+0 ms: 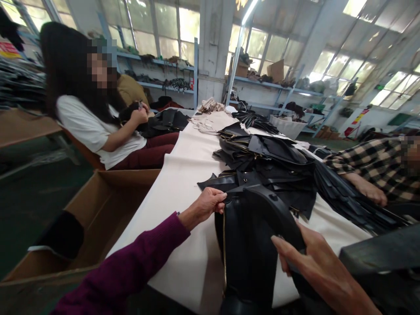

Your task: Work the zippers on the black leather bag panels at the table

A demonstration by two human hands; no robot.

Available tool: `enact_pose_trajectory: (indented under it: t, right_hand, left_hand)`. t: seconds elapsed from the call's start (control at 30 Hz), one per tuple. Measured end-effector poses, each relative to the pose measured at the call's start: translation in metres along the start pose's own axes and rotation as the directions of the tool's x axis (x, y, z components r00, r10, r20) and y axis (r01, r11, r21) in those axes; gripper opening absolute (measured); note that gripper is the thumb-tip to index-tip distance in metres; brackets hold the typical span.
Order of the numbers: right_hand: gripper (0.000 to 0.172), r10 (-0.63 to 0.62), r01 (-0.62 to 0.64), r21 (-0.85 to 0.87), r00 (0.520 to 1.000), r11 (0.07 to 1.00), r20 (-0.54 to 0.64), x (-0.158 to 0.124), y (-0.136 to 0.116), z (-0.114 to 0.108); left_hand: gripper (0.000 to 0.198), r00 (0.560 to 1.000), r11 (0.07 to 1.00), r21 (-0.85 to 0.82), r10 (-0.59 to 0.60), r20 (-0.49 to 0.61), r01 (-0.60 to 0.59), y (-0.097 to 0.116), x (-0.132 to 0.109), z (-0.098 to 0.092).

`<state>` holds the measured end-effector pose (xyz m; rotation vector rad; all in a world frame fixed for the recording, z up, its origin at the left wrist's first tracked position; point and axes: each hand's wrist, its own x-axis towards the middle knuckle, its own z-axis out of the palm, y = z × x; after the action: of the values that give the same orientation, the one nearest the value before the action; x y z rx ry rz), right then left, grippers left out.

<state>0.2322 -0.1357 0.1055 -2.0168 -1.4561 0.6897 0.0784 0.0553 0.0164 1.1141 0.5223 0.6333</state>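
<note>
A black leather panel (252, 245) with a gold zipper along its left side hangs upright between my hands. My left hand (211, 202) pinches its upper left corner between thumb and fingers. Around the panel's right edge, my right hand (306, 251) is closed, thumb on the near face; some of its fingers are hidden behind the leather. Just beyond lies a heap of similar black leather pieces (262, 151) with zippers, on the table's white cover (183, 175).
An open cardboard box (111, 205) with a dark cloth (64, 236) stands left of the table. One seated person (82, 122) works at the left; another in a checked sleeve (370, 157) is at the right. Beige pieces (210, 118) lie farther back. A dark bar (380, 249) juts in at right.
</note>
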Motion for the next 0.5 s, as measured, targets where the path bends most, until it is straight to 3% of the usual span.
enact_pose_trajectory:
  t: [0.13,0.33,0.5]
  right_hand:
    - [0.024,0.012,-0.018,0.051,0.992,0.999,0.123,-0.006,0.000,0.016]
    - [0.025,-0.088,0.086,0.070,0.996,0.994,0.028,0.036,-0.007,0.025]
    - [0.023,-0.054,0.050,0.064,0.997,0.997,0.051,0.022,-0.003,0.018]
  left_hand:
    - [0.042,1.000,1.000,0.007,0.022,0.021,-0.022,0.001,0.000,0.002]
    - [0.040,0.994,0.988,0.129,0.090,-0.061,-0.081,-0.006,-0.002,-0.003]
    - [0.036,0.972,0.963,0.229,0.182,-0.152,-0.144,-0.008,0.006,-0.008]
